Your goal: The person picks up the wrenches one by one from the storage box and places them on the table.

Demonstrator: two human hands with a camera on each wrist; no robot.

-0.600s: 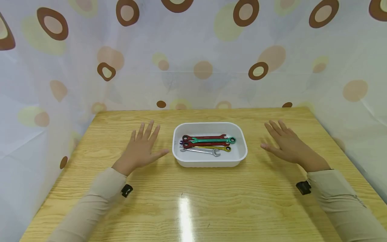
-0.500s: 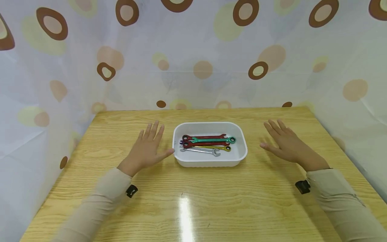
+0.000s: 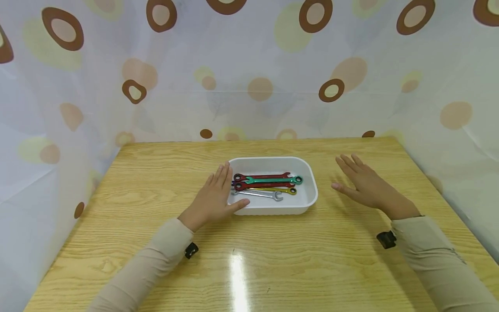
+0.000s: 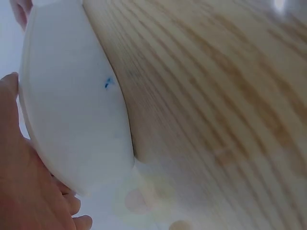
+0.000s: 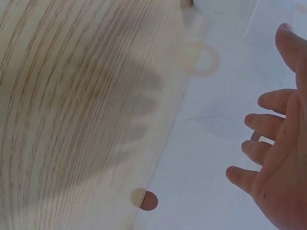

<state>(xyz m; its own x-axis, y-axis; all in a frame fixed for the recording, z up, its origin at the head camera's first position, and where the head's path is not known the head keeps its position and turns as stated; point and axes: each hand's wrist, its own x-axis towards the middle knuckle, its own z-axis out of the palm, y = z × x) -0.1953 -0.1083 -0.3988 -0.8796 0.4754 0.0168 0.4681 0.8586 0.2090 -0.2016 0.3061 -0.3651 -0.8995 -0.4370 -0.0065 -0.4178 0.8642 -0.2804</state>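
Note:
A white plastic tray [image 3: 273, 211] stands on the wooden table in the head view. In it lie several wrenches: two red ones, a green wrench [image 3: 273, 180], a yellow one and a silver wrench [image 3: 259, 194]. My left hand [image 3: 213, 200] is at the tray's left end, its fingers straight and its thumb over the near rim. The left wrist view shows this hand [image 4: 29, 187] along the rim of the tray [image 4: 76, 105]; whether it touches the rim I cannot tell. To the right of the tray, my right hand [image 3: 364, 186] hovers apart from it with fingers extended, holding nothing.
The wooden table [image 3: 296, 260] reaches back to a patterned curtain [image 3: 234, 65], which also hangs at both sides. A black device [image 3: 191, 250] sits at the left cuff and another black device [image 3: 386, 239] at the right cuff.
My left hand has moved right, from beside the tray to its left end, overlapping the rim. The right hand has barely shifted. Tray and wrenches stay where they were.

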